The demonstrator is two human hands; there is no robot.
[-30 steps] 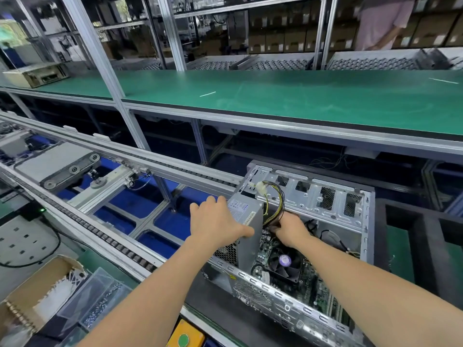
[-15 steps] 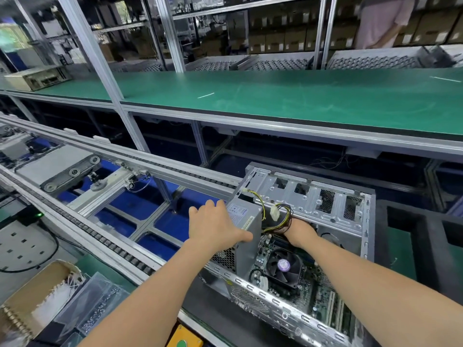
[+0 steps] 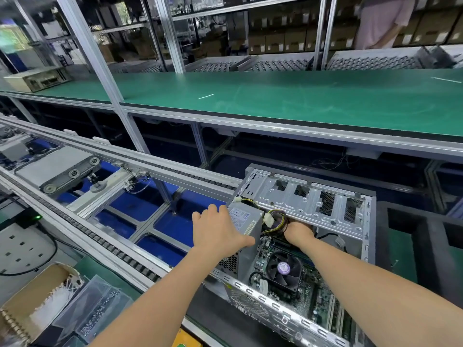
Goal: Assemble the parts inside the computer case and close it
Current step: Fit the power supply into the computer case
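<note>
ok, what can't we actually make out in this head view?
- Right hand fingers: head view, hidden behind the cable bundle and under the drive-bay plate; grip unknown.
- Power supply label: head view, print too small.
- Motherboard near end: head view, covered by the right forearm.

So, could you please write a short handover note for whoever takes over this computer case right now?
Left hand grips the power supply, which stands at the left end of the open computer case.
Right hand is inside beside the cable bundle; its fingers are hidden.
Motherboard and fan are in place.
Left to do: likely secure the supply, plug cables, close the case; no side panel is in view.
</note>
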